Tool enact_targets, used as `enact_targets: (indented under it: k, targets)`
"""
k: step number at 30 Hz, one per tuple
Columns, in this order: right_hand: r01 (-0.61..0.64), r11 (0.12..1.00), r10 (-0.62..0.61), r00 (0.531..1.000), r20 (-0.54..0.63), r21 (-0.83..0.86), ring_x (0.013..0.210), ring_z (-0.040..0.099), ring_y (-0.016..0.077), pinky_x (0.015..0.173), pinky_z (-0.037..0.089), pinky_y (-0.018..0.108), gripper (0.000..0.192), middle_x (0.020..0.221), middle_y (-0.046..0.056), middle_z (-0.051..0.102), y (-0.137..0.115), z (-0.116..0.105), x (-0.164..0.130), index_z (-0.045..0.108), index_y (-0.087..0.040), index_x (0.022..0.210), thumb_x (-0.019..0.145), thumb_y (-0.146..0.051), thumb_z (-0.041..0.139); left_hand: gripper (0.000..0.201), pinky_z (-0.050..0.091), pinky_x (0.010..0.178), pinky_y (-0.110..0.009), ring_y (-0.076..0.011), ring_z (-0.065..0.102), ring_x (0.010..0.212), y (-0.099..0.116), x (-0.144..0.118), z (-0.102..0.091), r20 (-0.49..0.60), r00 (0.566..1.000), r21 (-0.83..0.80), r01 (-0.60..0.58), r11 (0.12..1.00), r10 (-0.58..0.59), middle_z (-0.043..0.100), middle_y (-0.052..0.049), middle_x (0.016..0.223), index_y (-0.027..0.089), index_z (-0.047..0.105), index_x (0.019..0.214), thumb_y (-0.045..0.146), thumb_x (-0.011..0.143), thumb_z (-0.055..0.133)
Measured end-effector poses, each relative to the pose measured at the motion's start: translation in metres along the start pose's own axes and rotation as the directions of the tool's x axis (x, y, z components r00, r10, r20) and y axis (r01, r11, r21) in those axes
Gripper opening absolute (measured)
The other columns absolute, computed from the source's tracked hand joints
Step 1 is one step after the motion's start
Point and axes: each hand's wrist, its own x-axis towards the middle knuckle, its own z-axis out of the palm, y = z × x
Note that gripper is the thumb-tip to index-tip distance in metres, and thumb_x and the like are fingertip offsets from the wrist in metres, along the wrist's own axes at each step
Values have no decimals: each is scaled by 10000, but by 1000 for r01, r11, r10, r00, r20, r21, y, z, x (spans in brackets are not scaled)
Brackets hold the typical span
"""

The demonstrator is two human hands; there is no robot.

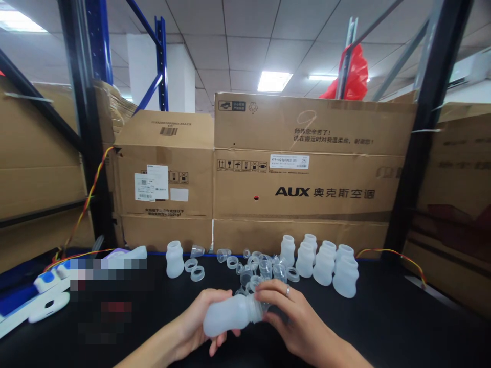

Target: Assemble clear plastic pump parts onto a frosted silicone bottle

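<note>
A lone bottle (174,259) stands on the black table (383,317) at the left, rings (194,269) beside it. The left hand (199,322) wraps its fingers around the base of a frosted bottle (230,314) lying sideways, long axis left to right, neck pointing right. The right hand (286,317) pinches a clear cap (261,308) at that neck. Behind, loose caps (261,268); further right, a cluster of bottles (326,263).

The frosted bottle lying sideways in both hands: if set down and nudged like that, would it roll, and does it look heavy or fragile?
The frosted bottle looks round-bodied, so on its side it would probably roll. It seems empty and translucent plastic, so likely light and not brittle. The left hand wraps its base and the right hand its neck.
</note>
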Motion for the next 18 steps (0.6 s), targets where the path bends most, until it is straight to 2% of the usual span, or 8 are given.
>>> enact_targets:
  k: [3, 5, 9, 11, 13, 15, 17, 18]
  targets:
    - [-4, 998, 6, 999, 34, -61, 1207, 617, 192, 1061, 479, 290, 433, 1321, 73, 633, -5, -3, -3, 526, -259, 1353, 950, -112, 585, 591, 420, 306, -160, -101, 548, 392, -1, 1, -4, 33, 995, -50, 96, 994, -95, 725, -143, 688, 40, 709, 863, 596, 891, 511]
    - [-53, 996, 58, 996, 62, -76, 1147, 646, 210, 1018, 499, 303, 465, 1282, 89, 654, -9, -5, -4, 519, -238, 1385, 937, -200, 637, 575, 422, 313, -163, -102, 545, 387, 1, 0, -4, 35, 996, -28, 82, 996, -81, 728, -144, 691, 42, 707, 879, 586, 888, 523]
    - [-246, 968, 249, 962, 113, -40, 906, 662, 195, 822, 502, 283, 277, 1025, 74, 703, -15, -2, -2, 645, -190, 1178, 983, -377, 587, 526, 441, 348, -160, -106, 568, 419, 2, -5, 6, -37, 995, 172, -87, 981, 95, 724, -110, 692, 71, 702, 919, 585, 861, 604]
    - [-351, 935, 356, 924, 143, -58, 767, 629, 168, 726, 456, 265, 329, 859, 48, 689, -16, 0, 1, 679, -176, 976, 1032, -445, 499, 553, 442, 370, -166, -109, 576, 443, 0, -9, 11, -60, 976, 317, -178, 932, 207, 717, -72, 692, 94, 715, 1009, 607, 806, 678]
    - [-432, 898, 440, 883, 167, -82, 641, 576, 139, 650, 398, 255, 495, 709, 27, 647, -16, 3, 3, 665, -165, 800, 1061, -506, 420, 578, 516, 468, -195, -132, 638, 555, -3, -12, 14, -83, 936, 484, -263, 835, 343, 749, -62, 801, 147, 734, 1097, 579, 716, 782]
    - [-509, 859, 510, 836, 201, -57, 555, 538, 120, 609, 362, 254, 635, 592, 13, 596, -15, 5, 5, 646, -160, 692, 1072, -570, 347, 557, 615, 721, -269, -198, 716, 822, -6, -16, 16, -97, 853, 667, -326, 669, 513, 777, -64, 1002, 223, 769, 1102, 478, 619, 878]
    - [-563, 826, 550, 799, 241, -19, 535, 543, 122, 612, 367, 257, 725, 544, 14, 577, -14, 6, 6, 634, -160, 635, 1075, -613, 276, 517, 584, 975, -337, -246, 702, 1045, -7, -19, 16, -42, 773, 799, -355, 486, 633, 770, -45, 1133, 287, 794, 1084, 389, 591, 910]
    - [-571, 821, 555, 796, 244, -7, 567, 571, 133, 636, 386, 262, 734, 570, 21, 600, -13, 5, 5, 646, -163, 654, 1076, -616, 253, 509, 561, 1030, -351, -253, 696, 1083, -7, -20, 16, -9, 752, 827, -364, 427, 659, 770, -39, 1148, 305, 797, 1090, 373, 598, 912]
